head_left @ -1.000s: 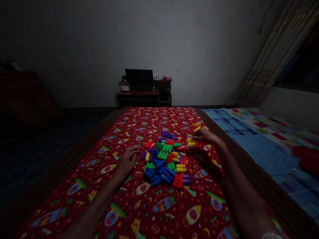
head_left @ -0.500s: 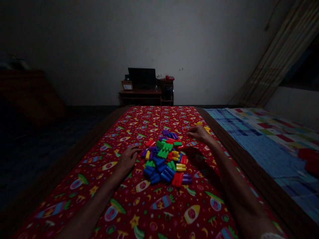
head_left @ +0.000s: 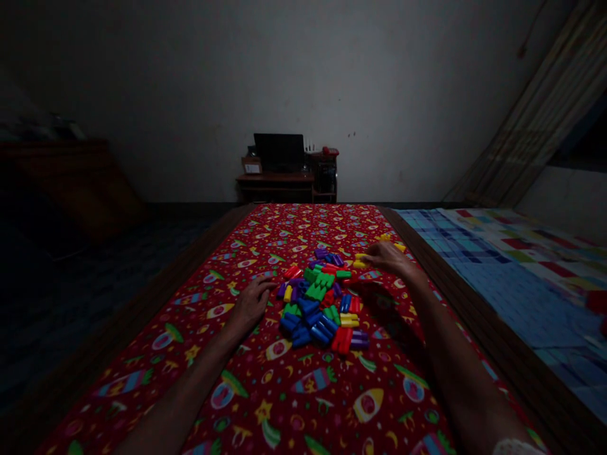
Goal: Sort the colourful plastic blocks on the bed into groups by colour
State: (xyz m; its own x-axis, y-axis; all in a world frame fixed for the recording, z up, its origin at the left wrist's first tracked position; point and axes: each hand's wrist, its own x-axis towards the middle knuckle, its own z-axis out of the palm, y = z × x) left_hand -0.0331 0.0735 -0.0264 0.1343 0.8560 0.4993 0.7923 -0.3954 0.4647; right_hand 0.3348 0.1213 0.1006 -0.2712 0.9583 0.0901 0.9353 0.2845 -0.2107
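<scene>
A pile of plastic blocks (head_left: 320, 303) in blue, green, red, yellow and purple lies on a red cloth (head_left: 294, 392) printed with rockets and stars. My left hand (head_left: 250, 302) rests palm down on the cloth at the pile's left edge, fingers loosely curled, holding nothing. My right hand (head_left: 387, 255) reaches past the pile's far right corner, fingers closed around a yellow block (head_left: 360, 260). A few more yellow blocks (head_left: 397, 244) lie just behind that hand.
The red cloth covers a long wooden surface with dark edges (head_left: 478, 309). A blue checked patchwork cloth (head_left: 497, 265) lies to the right. A small desk with a dark screen (head_left: 287, 167) stands against the far wall. A curtain (head_left: 535, 120) hangs at right. The room is dim.
My right hand went from the pile's right edge out to the yellow blocks, then came back slightly toward the pile with a yellow block. My left hand stayed put. The view shifted a little.
</scene>
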